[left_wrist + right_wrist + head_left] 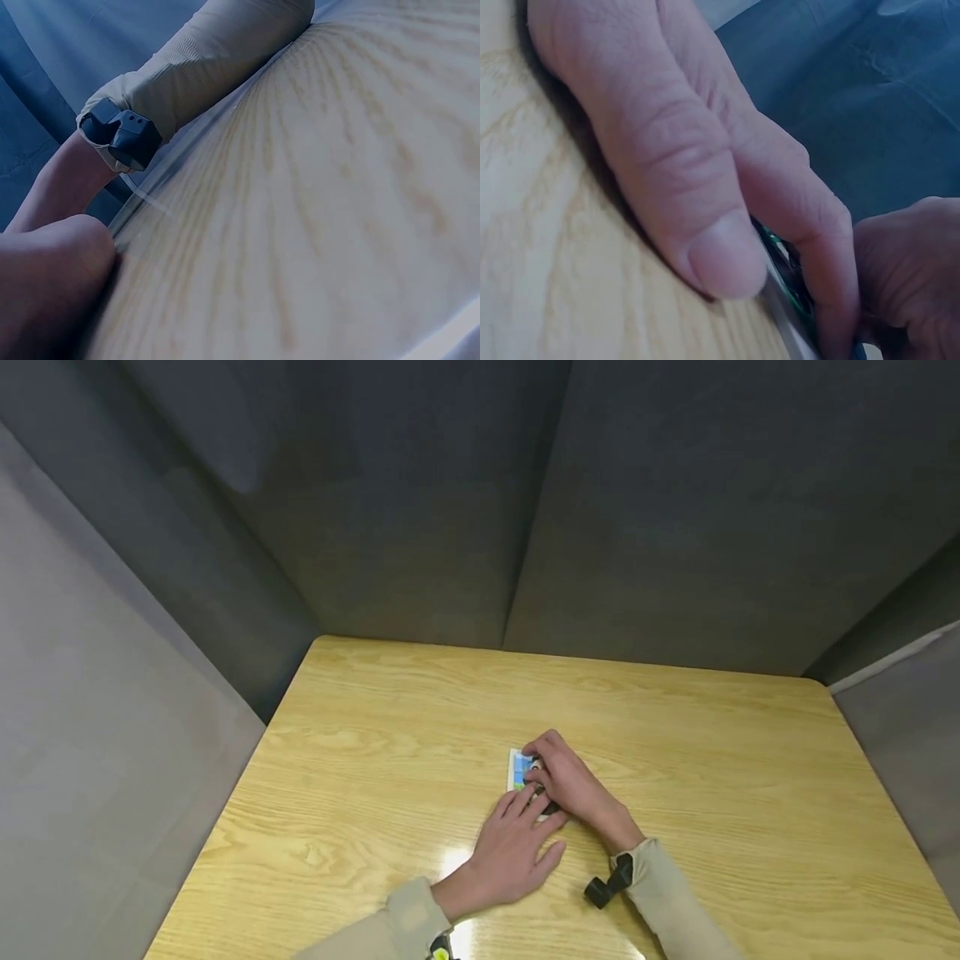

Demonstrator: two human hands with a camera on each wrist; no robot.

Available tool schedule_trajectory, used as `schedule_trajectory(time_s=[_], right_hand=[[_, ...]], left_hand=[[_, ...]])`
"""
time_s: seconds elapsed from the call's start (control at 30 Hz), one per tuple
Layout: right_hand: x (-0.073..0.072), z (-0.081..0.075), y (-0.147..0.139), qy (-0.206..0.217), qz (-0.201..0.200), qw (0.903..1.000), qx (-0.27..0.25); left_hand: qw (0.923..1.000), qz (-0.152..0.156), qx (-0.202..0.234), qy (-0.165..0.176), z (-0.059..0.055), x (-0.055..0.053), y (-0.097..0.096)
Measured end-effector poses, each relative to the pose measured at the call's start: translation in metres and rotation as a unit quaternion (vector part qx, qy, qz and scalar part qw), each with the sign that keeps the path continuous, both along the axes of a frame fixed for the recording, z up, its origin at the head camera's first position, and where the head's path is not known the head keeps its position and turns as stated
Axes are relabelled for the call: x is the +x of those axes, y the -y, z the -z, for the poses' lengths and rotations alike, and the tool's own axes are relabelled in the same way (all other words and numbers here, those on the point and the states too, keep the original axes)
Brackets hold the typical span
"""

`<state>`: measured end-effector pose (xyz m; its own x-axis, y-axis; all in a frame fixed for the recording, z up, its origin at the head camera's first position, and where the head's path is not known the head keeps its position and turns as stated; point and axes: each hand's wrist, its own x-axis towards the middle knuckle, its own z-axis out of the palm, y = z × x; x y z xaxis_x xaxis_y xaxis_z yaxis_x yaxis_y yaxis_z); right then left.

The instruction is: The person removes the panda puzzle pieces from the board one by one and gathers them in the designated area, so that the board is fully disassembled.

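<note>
A small white-bordered picture board [512,770] with blue, green, black and white parts lies on the wooden table. My right hand [573,781] curls over its right side, thumb and index finger bent round a small black-and-white piece [536,764]. From the near side my left hand [513,852] lies palm down, straight fingertips resting on the board's lower part. In the right wrist view, the left thumb [727,255] shows large beside the board's edge [784,315], with the right hand [922,270] beyond it. Both hands cover much of the picture.
The wooden table [375,735] spreads around the hands. Dark grey curtains [420,527] hang behind it, with lighter panels [112,735] at the sides. A black wrist camera [611,881] is strapped to the right sleeve and sits low over the tabletop.
</note>
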<state>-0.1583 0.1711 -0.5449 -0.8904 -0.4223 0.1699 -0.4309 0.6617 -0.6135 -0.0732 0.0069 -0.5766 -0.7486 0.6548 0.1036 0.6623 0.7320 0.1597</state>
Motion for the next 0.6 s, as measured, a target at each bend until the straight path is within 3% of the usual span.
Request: schedule_trajectory(time_s=[0.27, 0.6], right_hand=[[-0.004, -0.003, -0.012, 0.009, -0.043, 0.9986, -0.030], [-0.004, -0.005, -0.016, 0.024, -0.039, 0.9977, -0.051]], left_hand=[[1.0000, 0.000, 0.007, 0.005, -0.001, -0.001, -0.002], [0.9999, 0.007, 0.013, -0.006, -0.002, -0.001, -0.003]])
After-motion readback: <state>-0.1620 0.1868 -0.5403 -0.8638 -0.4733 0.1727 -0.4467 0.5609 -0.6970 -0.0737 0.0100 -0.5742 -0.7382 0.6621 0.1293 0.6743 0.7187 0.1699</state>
